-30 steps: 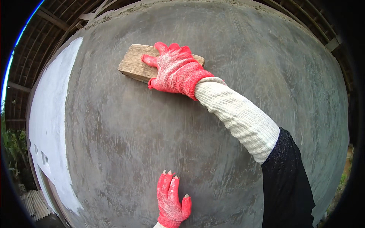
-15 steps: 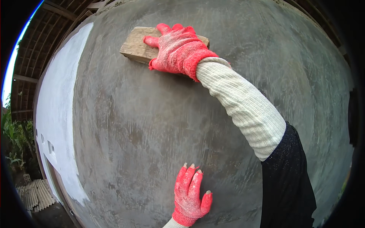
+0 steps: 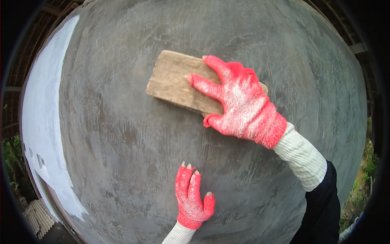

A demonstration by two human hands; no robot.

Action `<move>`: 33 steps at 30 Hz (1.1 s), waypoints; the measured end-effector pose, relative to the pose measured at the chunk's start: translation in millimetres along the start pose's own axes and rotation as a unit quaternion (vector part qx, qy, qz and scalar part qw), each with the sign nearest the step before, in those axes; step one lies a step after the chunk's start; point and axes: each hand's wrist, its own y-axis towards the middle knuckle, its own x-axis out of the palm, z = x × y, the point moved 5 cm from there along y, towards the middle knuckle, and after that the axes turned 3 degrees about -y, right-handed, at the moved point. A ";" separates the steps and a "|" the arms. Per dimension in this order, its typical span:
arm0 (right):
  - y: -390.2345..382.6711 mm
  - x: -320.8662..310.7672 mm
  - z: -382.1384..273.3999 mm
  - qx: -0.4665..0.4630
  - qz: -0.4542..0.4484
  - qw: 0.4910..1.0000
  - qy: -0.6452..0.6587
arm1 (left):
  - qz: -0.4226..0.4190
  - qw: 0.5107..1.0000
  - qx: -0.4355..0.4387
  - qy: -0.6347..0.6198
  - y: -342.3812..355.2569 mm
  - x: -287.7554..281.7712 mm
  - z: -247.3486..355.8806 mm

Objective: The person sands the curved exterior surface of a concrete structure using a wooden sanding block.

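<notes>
Wooden block [image 3: 174,79]: grasped by right hand [image 3: 243,101] | left hand [image 3: 191,201]: below block, fingers extended, empty | grey wall [image 3: 122,142]: behind block

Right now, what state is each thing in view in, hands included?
Right hand: gripping the wooden block, fingers spread across its face.
Wooden block: held at the wall, slanting down toward the right.
Left hand: open, holding nothing, fingers pointing up; wall contact unclear.
Gray wall: streaked, with darker blotches.
White section: ragged along its lower right edge.
Red gloves: dusted whitish, some fingertips bare.
</notes>
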 end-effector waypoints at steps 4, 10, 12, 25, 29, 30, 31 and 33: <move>-9.7 -7.8 31.0 0.029 -0.021 0.999 -0.017 | 0.043 0.999 -0.023 -0.003 -2.8 -16.3 -6.8; -6.6 -59.3 223.8 0.469 0.062 0.869 -0.148 | 0.040 0.999 -0.007 0.014 -3.1 -19.0 -13.8; -5.2 -51.9 192.1 0.400 0.081 0.902 -0.140 | 0.045 0.999 -0.013 0.019 -5.2 -21.1 -15.4; -50.1 -57.9 215.1 0.352 0.068 0.923 -0.137 | 0.074 0.997 -0.025 0.015 -8.1 -16.6 -19.5; -52.7 -47.7 168.7 0.333 0.071 0.931 -0.135 | 0.082 0.996 -0.039 0.009 -8.3 -15.0 -20.4; -56.7 -34.8 126.4 0.269 0.073 0.957 -0.085 | 0.080 0.996 -0.043 0.015 -10.0 -18.3 -24.0; -65.2 -20.7 78.7 0.176 0.021 0.984 -0.015 | 0.095 0.994 -0.049 0.014 -12.7 -25.4 -29.8; -102.5 -22.9 4.0 0.021 -0.098 0.992 0.078 | 0.128 0.990 -0.062 -0.011 -13.6 -26.5 -31.2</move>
